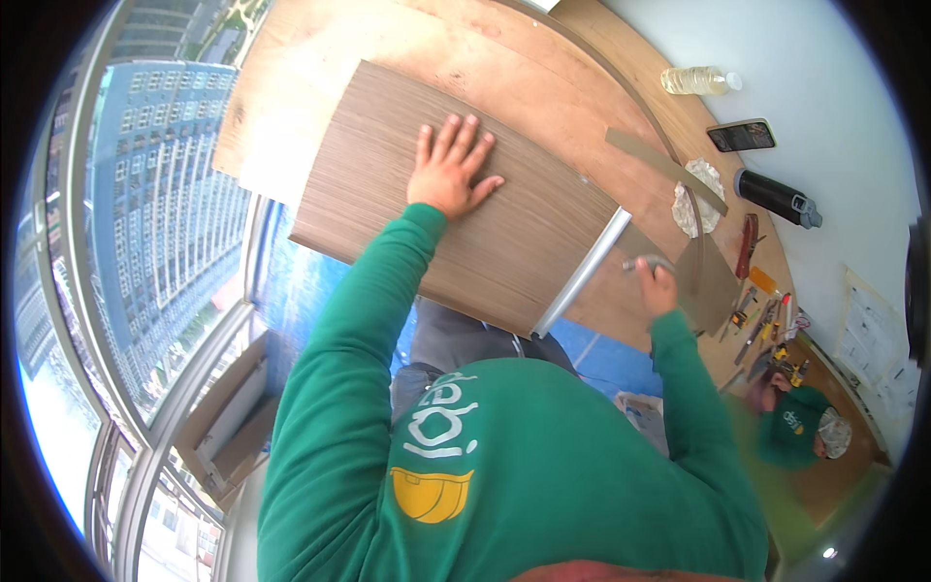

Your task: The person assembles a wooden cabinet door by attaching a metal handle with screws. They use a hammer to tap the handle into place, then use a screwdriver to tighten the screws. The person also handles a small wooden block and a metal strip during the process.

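Panel (529, 228) lies under spread left fingers (465, 135), right fingers (663, 278) gripping blurred tool (657, 260), flask (771, 195) beyond.

Clear bottle (690, 80), phone (741, 136), black flask (774, 196) near white wall (824, 107) — blue-fronted building (165, 165) outside

Near, head-worn fisheye view, steeply downward, dark rim somewhat unclear.

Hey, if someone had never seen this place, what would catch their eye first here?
Probably the big brown wood-grain panel near the middle, with the left hand spread flat on it and a bright silvery strip along its right-hand edge. Just beyond that strip, the right hand grips a blurred grey tool. The bright green top fills the lower middle, and a blue high-rise stands outside at left.
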`<move>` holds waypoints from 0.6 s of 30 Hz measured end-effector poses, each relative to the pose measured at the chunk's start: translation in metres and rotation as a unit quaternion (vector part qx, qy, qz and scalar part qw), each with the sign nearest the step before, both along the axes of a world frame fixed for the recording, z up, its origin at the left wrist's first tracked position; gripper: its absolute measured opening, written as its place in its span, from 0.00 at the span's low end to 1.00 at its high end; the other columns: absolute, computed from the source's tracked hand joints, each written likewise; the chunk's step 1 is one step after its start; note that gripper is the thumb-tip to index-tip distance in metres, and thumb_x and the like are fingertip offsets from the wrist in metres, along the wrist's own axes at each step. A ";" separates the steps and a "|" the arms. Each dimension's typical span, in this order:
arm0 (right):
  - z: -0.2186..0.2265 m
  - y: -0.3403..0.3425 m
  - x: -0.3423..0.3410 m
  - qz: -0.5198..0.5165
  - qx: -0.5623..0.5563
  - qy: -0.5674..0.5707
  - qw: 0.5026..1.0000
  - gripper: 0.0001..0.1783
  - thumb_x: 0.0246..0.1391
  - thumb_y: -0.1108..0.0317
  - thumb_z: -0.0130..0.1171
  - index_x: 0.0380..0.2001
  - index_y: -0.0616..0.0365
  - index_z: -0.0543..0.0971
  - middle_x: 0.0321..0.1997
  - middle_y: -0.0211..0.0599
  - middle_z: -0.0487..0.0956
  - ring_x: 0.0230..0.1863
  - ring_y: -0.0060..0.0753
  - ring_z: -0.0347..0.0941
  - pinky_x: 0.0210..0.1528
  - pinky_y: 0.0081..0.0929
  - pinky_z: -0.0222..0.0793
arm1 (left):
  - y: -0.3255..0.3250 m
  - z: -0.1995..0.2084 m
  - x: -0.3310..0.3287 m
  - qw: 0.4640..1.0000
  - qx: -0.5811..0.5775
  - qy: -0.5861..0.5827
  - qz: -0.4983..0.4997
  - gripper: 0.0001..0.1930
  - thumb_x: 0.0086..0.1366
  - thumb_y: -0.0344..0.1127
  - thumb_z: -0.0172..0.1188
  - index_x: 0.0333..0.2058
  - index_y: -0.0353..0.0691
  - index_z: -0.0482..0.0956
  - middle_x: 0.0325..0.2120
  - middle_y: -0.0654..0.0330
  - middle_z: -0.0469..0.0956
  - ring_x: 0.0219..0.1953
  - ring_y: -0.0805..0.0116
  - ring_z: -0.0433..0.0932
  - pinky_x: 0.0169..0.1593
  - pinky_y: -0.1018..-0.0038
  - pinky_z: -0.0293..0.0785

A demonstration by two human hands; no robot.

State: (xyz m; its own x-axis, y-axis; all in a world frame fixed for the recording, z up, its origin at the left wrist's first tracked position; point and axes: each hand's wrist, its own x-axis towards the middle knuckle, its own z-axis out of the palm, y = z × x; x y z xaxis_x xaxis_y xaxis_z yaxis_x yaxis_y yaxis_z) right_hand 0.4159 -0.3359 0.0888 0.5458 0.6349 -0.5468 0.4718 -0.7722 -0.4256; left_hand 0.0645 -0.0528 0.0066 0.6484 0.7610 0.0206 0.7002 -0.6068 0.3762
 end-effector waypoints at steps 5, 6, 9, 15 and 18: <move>0.015 -0.060 -0.042 -0.019 -0.048 0.030 0.998 0.25 0.65 0.48 0.62 0.36 0.65 0.82 0.29 0.45 0.79 0.32 0.36 0.73 0.40 0.38 0.71 | -0.012 -0.008 0.016 0.988 0.007 0.020 -0.153 0.30 0.75 0.55 0.50 0.71 0.55 0.66 0.75 0.59 0.56 0.77 0.56 0.50 0.78 0.46 0.39; 0.015 -0.068 -0.047 -0.019 -0.064 0.034 0.997 0.25 0.65 0.48 0.62 0.36 0.66 0.82 0.30 0.44 0.79 0.32 0.36 0.73 0.40 0.38 0.71 | -0.010 -0.006 0.015 0.987 -0.020 0.002 -0.161 0.29 0.75 0.54 0.50 0.71 0.55 0.65 0.75 0.59 0.56 0.78 0.56 0.50 0.78 0.47 0.39; 0.038 -0.068 -0.066 -0.022 -0.068 0.063 0.995 0.25 0.64 0.49 0.63 0.36 0.66 0.82 0.30 0.46 0.80 0.33 0.37 0.74 0.41 0.38 0.71 | 0.020 -0.010 -0.018 0.995 -0.007 -0.009 -0.102 0.29 0.75 0.52 0.50 0.71 0.54 0.64 0.75 0.58 0.56 0.78 0.54 0.49 0.78 0.47 0.39; 0.027 -0.083 -0.067 -0.029 -0.032 0.073 0.996 0.19 0.58 0.56 0.68 0.38 0.64 0.81 0.31 0.46 0.80 0.35 0.38 0.76 0.44 0.37 0.73 | 0.096 -0.029 -0.157 0.986 0.082 0.027 0.144 0.32 0.72 0.51 0.55 0.71 0.51 0.64 0.74 0.50 0.57 0.77 0.48 0.50 0.76 0.45 0.43; -0.027 -0.129 -0.045 -0.013 0.033 0.043 0.998 0.14 0.56 0.63 0.67 0.41 0.61 0.81 0.27 0.42 0.79 0.31 0.35 0.75 0.39 0.36 0.72 | 0.105 -0.069 -0.260 0.950 0.105 0.119 0.270 0.34 0.75 0.57 0.49 0.73 0.48 0.62 0.75 0.45 0.54 0.77 0.45 0.50 0.75 0.46 0.45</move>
